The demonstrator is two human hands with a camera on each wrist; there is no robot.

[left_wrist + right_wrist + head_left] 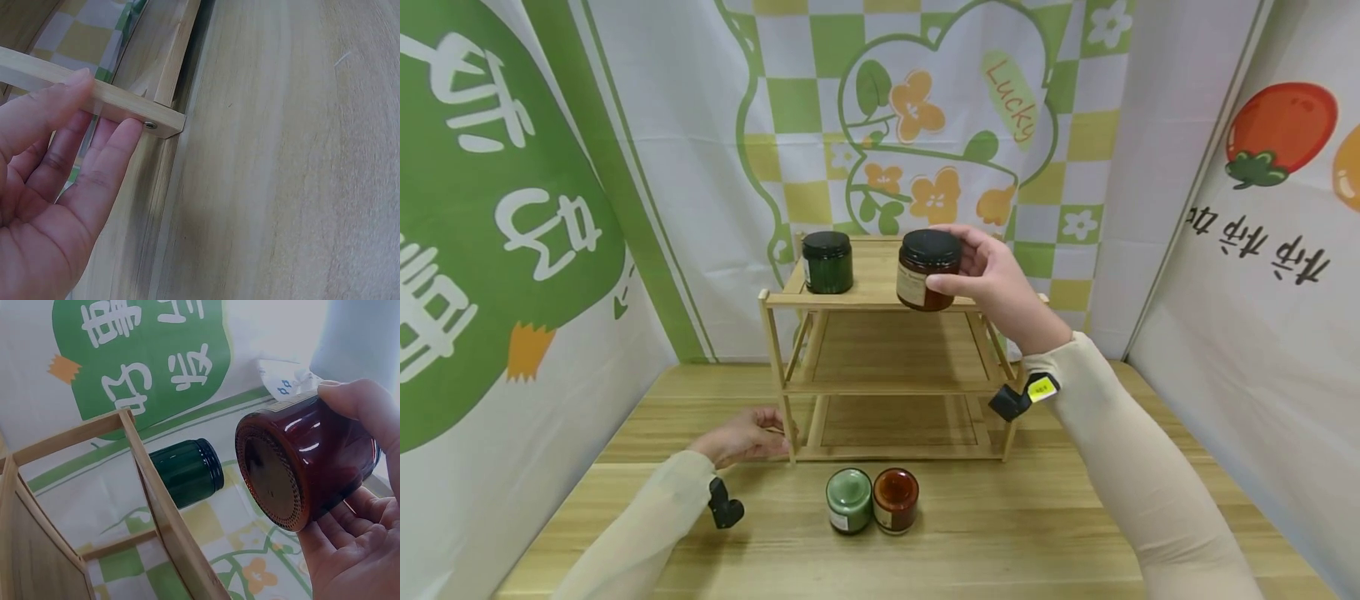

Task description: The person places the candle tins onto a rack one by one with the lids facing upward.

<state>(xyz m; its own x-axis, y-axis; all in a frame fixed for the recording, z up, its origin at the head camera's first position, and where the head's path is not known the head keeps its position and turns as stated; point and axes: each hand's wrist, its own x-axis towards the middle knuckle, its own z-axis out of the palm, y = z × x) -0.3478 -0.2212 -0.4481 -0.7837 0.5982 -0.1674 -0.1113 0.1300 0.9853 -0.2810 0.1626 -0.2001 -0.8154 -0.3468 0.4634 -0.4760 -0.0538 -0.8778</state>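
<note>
My right hand (1003, 292) grips an amber glass jar (913, 285) with a black lid and a pale label, thumb on the near side. It is held over the right part of the top board of a wooden three-tier shelf (891, 387). The right wrist view shows the bottom of the jar, apart from the shelf. My left hand (747, 437) pinches the shelf's front left post (115, 100) low down, thumb on one face and fingertips on the other. Left of the held jar, a dark green jar (828, 267) with a black lid stands on the top board.
On the table (1000, 533) in front of the shelf, a light green jar (849, 497) and an orange-brown jar (896, 497) stand side by side. Printed cloth (700, 167) hangs behind the shelf and along both sides.
</note>
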